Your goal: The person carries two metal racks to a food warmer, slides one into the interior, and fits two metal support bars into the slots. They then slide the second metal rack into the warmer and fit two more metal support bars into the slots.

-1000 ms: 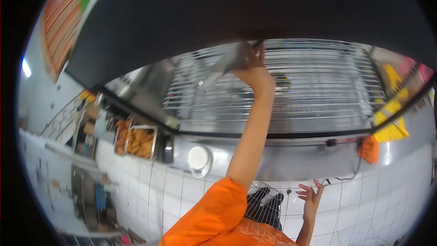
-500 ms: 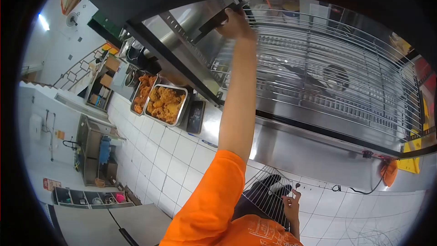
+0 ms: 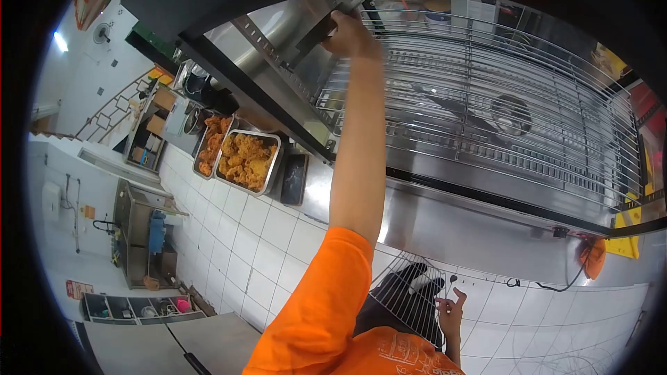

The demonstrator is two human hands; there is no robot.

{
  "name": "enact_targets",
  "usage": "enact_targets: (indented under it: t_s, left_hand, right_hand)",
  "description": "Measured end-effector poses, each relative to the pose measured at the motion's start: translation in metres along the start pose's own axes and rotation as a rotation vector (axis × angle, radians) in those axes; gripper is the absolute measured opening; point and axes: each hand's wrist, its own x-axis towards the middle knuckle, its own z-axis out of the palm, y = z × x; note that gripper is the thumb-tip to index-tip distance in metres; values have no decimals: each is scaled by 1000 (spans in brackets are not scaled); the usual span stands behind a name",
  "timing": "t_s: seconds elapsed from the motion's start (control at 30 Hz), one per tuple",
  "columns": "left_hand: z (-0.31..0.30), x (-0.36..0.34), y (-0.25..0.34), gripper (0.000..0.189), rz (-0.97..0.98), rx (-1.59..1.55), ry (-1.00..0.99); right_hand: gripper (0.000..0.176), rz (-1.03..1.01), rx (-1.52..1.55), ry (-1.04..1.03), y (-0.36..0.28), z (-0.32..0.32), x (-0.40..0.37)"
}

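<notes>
My left hand [image 3: 344, 33] is raised inside the glass-fronted metal cabinet [image 3: 451, 184], at its left end. Its fingers are closed round a dark, flat, long piece [image 3: 316, 40] beside a slotted upright. Wire shelves [image 3: 486, 76] fill the cabinet to the right of this hand. Low in front of my body, my right hand [image 3: 450, 314] grips the edge of a loose wire rack [image 3: 410, 305] with its thumb and some fingers, while another finger is raised. The rack hangs over my dark shoes, below the counter's edge.
Two metal trays of fried food [image 3: 246, 161] stand left of the cabinet, beside a dark flat device [image 3: 294, 179]. An orange object [image 3: 593, 258] and a cable lie at the counter's right. A sink unit [image 3: 139, 236] stands far left.
The view has shifted slightly. My left hand has moved a little to the left, still round the dark piece. My right hand stays at the rack, a raised finger more bent.
</notes>
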Motion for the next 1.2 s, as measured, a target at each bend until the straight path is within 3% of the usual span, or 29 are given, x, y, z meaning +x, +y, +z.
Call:
enact_targets:
  t_s: [0.13,0.23,0.33,0.4,0.47,0.57,0.63,0.87,1.2]
  left_hand:
    - [-1,4,9,44,6,44,9]
    - [-10,21,8,45,-54,61,-35]
    - [-17,27,10,46,-78,53,-95]
    - [-13,21,12,46,-42,54,-69]
    - [-12,16,17,40,-34,64,-61]
    - [-10,14,21,33,-53,47,-97]
    - [-14,24,19,40,-55,-1,-133]
    - [-7,22,21,34,-62,18,-90]
    - [-3,22,16,38,-39,-26,-29]
  right_hand:
    - [35,47,137,51,-72,-12,2]
    - [29,-560,-405,335,-112,-33,23]
    - [24,-546,-205,525,-174,-52,48]
    - [23,-748,-184,641,-211,-67,76]
    - [23,-798,-277,741,-239,-79,99]
    - [27,-881,-130,710,-270,-81,125]
    - [26,-878,-138,677,-278,-75,136]
    - [26,-838,-456,719,-289,-61,160]
    - [27,-818,-621,610,-293,-67,182]
